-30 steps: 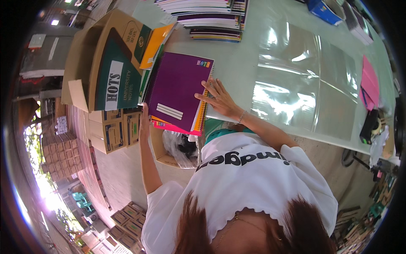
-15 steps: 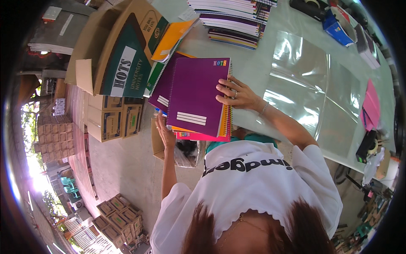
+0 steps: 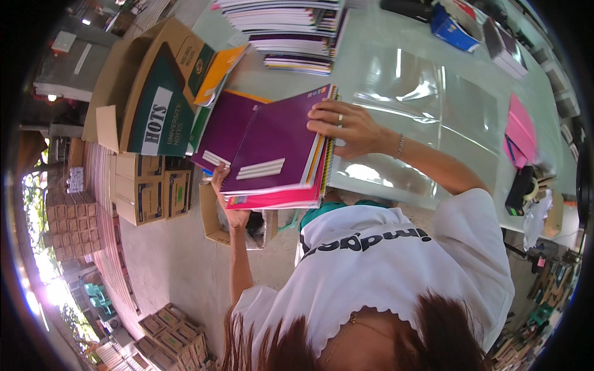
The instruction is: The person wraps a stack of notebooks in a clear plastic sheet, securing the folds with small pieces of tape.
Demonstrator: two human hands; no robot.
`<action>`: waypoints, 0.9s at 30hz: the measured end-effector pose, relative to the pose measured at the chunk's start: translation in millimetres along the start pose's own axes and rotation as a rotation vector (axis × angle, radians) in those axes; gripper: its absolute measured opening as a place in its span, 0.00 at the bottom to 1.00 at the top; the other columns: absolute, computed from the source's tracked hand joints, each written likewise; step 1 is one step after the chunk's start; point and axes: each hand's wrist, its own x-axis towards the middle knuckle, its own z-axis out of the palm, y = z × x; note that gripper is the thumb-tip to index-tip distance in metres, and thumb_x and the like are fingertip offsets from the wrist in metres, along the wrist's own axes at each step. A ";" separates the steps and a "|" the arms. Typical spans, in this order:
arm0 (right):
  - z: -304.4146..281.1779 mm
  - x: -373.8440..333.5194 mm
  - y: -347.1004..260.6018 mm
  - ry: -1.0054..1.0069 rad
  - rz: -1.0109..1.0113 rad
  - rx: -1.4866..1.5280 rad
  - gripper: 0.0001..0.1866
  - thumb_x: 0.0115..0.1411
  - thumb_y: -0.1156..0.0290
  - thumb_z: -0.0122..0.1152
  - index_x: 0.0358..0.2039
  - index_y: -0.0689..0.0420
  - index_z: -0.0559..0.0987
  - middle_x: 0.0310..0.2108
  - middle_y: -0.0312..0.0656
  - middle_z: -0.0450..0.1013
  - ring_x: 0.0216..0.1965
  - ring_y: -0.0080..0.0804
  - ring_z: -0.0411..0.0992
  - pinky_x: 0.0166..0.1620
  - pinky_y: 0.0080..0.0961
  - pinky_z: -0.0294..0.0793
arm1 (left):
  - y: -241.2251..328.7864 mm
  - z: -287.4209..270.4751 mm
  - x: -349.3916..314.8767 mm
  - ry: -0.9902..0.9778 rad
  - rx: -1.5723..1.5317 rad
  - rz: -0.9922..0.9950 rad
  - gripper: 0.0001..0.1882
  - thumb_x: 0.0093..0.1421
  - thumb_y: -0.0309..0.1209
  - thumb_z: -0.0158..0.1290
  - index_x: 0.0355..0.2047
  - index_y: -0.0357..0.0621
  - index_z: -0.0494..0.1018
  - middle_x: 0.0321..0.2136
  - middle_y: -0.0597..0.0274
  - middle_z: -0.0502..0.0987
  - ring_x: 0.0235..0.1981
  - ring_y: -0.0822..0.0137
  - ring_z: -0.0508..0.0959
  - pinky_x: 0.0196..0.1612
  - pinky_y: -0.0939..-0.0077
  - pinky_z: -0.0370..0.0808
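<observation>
A stack of spiral notebooks with a purple notebook (image 3: 275, 139) on top is in my two hands, tilted at the table's near edge. Beneath it show orange edges and a pink notebook (image 3: 278, 200). My right hand (image 3: 349, 127) wraps around the stack's right edge, fingers on the purple cover. Around the lower left corner my left hand (image 3: 228, 201) is closed, its thumb side by the spiral binding. Another purple notebook (image 3: 216, 133) lies just left, partly under the stack. Beyond it, an orange notebook (image 3: 219, 71) leans against the carton.
An open carton (image 3: 139, 93) stands at the left, above smaller boxes (image 3: 139, 198). Tall notebook piles (image 3: 291, 46) rise at the back. Clear plastic sheets (image 3: 421, 105) cover the table's right, near pink paper (image 3: 520, 130) and a tape dispenser (image 3: 520, 191). Below the stack sits an open box (image 3: 213, 216).
The top purple notebook has tilted, its right side lifting in my right hand. My left hand has moved onto the lower left corner. The whole view has shifted a little.
</observation>
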 end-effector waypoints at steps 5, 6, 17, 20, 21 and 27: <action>-115.2 -67.7 -16.3 -0.019 0.621 0.234 0.35 0.38 0.65 0.72 0.50 0.53 0.71 0.43 0.44 0.73 0.47 0.42 0.71 0.50 0.35 0.70 | 52.5 65.5 23.9 -0.109 -0.374 -0.292 0.40 0.44 0.46 0.66 0.52 0.36 0.64 0.42 0.61 0.73 0.43 0.66 0.73 0.51 0.70 0.68; -139.3 -86.8 -23.3 0.027 0.741 0.246 0.37 0.40 0.60 0.72 0.52 0.53 0.69 0.43 0.45 0.73 0.47 0.42 0.71 0.50 0.34 0.70 | 48.6 90.1 20.7 -0.152 -0.427 -0.379 0.38 0.44 0.44 0.67 0.51 0.37 0.66 0.39 0.61 0.74 0.41 0.66 0.74 0.49 0.70 0.70; -224.2 -347.7 -26.0 0.434 1.364 0.601 0.44 0.42 0.69 0.74 0.59 0.61 0.60 0.53 0.45 0.66 0.56 0.35 0.63 0.58 0.31 0.62 | 240.3 338.8 55.5 -0.563 -0.806 -0.220 0.46 0.45 0.32 0.67 0.60 0.39 0.53 0.51 0.53 0.67 0.53 0.62 0.67 0.56 0.68 0.65; -215.5 -374.0 -23.5 0.303 1.438 0.554 0.44 0.45 0.70 0.72 0.60 0.61 0.57 0.55 0.46 0.64 0.56 0.34 0.62 0.58 0.29 0.62 | 224.6 364.8 42.2 -0.733 -0.610 -0.095 0.44 0.47 0.31 0.66 0.60 0.39 0.53 0.53 0.55 0.66 0.55 0.61 0.66 0.57 0.66 0.65; -207.3 -368.3 -27.1 0.408 1.499 0.593 0.42 0.46 0.72 0.70 0.59 0.61 0.58 0.54 0.45 0.64 0.55 0.33 0.63 0.57 0.28 0.63 | 224.4 371.5 33.5 -0.742 -0.682 -0.204 0.46 0.47 0.31 0.66 0.61 0.40 0.51 0.53 0.54 0.66 0.55 0.61 0.65 0.57 0.66 0.65; -182.0 -361.7 -29.2 0.945 1.458 0.906 0.36 0.44 0.81 0.62 0.56 0.61 0.61 0.46 0.41 0.67 0.46 0.28 0.66 0.49 0.26 0.67 | 243.5 382.7 28.2 -0.592 -0.840 -0.427 0.43 0.50 0.25 0.63 0.61 0.41 0.49 0.53 0.54 0.65 0.54 0.62 0.66 0.54 0.68 0.67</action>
